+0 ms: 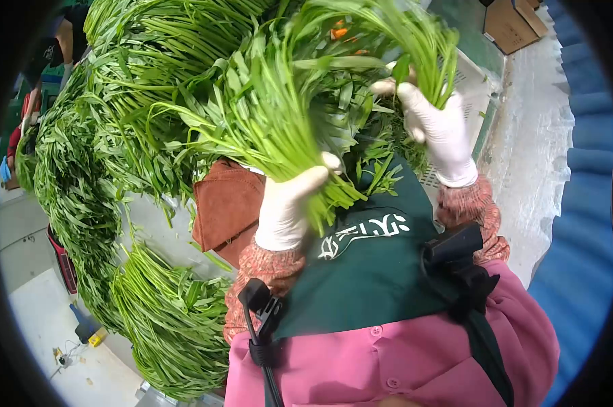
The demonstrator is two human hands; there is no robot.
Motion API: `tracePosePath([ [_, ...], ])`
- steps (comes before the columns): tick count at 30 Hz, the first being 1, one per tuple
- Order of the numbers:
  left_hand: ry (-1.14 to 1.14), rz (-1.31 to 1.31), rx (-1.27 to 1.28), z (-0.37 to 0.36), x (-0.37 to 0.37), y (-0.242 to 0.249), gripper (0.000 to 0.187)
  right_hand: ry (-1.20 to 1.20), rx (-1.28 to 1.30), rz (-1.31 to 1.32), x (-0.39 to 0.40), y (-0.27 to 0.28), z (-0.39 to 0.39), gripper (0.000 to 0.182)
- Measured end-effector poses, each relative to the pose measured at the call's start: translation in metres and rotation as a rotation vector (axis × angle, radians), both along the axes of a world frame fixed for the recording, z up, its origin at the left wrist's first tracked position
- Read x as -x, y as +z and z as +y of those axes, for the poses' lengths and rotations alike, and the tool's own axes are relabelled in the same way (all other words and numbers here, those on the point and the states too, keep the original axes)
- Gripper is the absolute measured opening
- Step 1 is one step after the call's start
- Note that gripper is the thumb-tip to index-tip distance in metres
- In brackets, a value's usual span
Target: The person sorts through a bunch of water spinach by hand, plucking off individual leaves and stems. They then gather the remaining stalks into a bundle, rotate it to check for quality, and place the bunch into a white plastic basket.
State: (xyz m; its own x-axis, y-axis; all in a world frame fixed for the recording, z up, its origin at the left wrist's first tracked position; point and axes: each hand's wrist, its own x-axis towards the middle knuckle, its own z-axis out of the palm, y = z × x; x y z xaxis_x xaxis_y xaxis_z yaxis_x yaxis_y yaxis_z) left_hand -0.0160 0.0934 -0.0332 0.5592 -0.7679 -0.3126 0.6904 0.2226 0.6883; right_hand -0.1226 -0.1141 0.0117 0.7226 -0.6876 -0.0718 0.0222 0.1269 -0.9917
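Note:
My left hand point(286, 207), in a white glove, is wrapped round the stems of a bunch of water spinach point(272, 129). The cut ends stick out below the thumb in front of the green apron point(371, 271), and the leaves fan upward. In a white glove too, my right hand point(439, 132) grips the stem ends of a second bunch point(422, 51), which arches up and to the left and is partly blurred. Loose leafy sprigs point(381, 178) lie between the hands, over a white perforated crate point(479, 88).
A large heap of greens point(164, 88) covers the far left, with another pile point(174, 325) nearer. A brown cloth point(228, 207) lies by my left wrist. A cardboard box point(513, 26) stands at the back right. At the left edge, another person's arm point(28, 112) shows.

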Motion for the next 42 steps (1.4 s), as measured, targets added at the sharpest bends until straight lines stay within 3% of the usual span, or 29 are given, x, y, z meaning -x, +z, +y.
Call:
tracePosePath([
  [1, -0.012, -0.026, -0.013, -0.001, 0.001, -0.001, 0.029, -0.052, 0.123, 0.041, -0.002, -0.003, -0.007, 0.026],
  [3, -0.019, -0.038, -0.008, -0.006, 0.004, 0.000, 0.029, -0.135, 0.091, 0.139, 0.000, 0.000, -0.007, 0.025],
  [8, -0.022, -0.043, -0.032, -0.008, 0.006, 0.001, 0.042, 0.187, -0.231, -0.038, -0.019, 0.007, 0.047, 0.018],
  [10, 0.084, -0.028, -0.057, -0.015, 0.014, 0.016, 0.041, 0.173, -0.006, -0.121, -0.032, -0.019, 0.065, 0.020],
  [12, 0.072, -0.013, -0.062, -0.011, 0.012, 0.013, 0.045, 0.218, 0.079, 0.020, -0.031, -0.019, 0.059, 0.025],
  [15, 0.017, -0.028, -0.023, -0.010, 0.009, 0.011, 0.043, 0.253, -0.017, 0.169, -0.027, -0.015, 0.053, 0.027],
  [20, 0.052, -0.016, -0.032, -0.014, 0.009, 0.013, 0.042, 0.152, 0.470, 0.151, -0.033, -0.012, 0.054, 0.027],
  [22, 0.017, -0.063, -0.063, -0.010, 0.008, 0.004, 0.042, 0.169, 0.530, 0.119, -0.035, -0.015, 0.056, 0.023],
  [23, 0.101, -0.019, -0.013, -0.013, 0.012, -0.003, 0.041, 0.195, 0.492, 0.164, -0.034, -0.016, 0.056, 0.021],
  [28, 0.066, -0.028, 0.024, -0.012, 0.010, -0.015, 0.047, 0.352, 0.479, 0.150, -0.040, -0.014, 0.050, 0.023],
  [34, 0.031, -0.060, 0.012, -0.012, 0.008, -0.019, 0.048, 0.357, 0.664, 0.245, -0.041, -0.002, 0.044, 0.030],
  [38, 0.000, -0.045, 0.013, -0.011, 0.009, -0.019, 0.047, 0.404, 0.649, 0.244, -0.040, -0.005, 0.038, 0.026],
  [42, 0.036, -0.036, -0.008, -0.008, 0.008, -0.016, 0.045, 0.300, 0.661, 0.153, -0.040, -0.007, 0.048, 0.023],
])
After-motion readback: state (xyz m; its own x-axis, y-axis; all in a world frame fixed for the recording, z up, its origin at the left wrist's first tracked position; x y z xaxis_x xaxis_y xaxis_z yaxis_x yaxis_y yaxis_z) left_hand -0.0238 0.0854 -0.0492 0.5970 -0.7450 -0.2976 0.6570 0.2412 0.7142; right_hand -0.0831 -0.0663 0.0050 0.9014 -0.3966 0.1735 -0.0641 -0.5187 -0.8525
